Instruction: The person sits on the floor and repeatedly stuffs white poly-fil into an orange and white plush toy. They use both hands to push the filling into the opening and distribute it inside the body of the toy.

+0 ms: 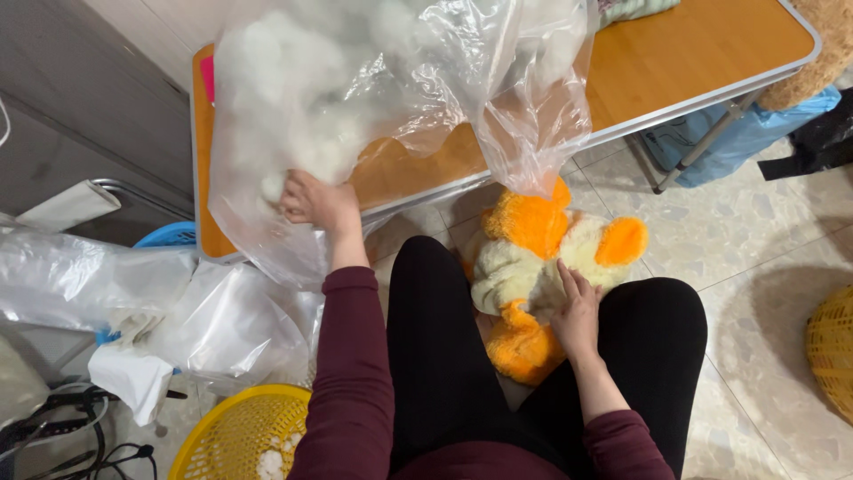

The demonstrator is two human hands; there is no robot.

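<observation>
Clear plastic bag [400, 98]: thin, glossy, crinkled film, on the table; holds white fluffy fibre stuffing [293, 80], matt.
Table [675, 53]: smooth wood-look top, light metal edge and legs.
Plush toy [542, 267], below the table's front edge: shaggy cloth pile, orange and cream, matt.
Left hand [315, 203]: bare, inside the bag, on the stuffing.
Right hand [577, 316]: bare, on the plush.
Sleeves [351, 382]: maroon knit cloth, matt.
Basket [235, 436], left of and below the table: yellow plastic lattice, slight sheen.
Floor [755, 240]: polished speckled stone tile.
</observation>
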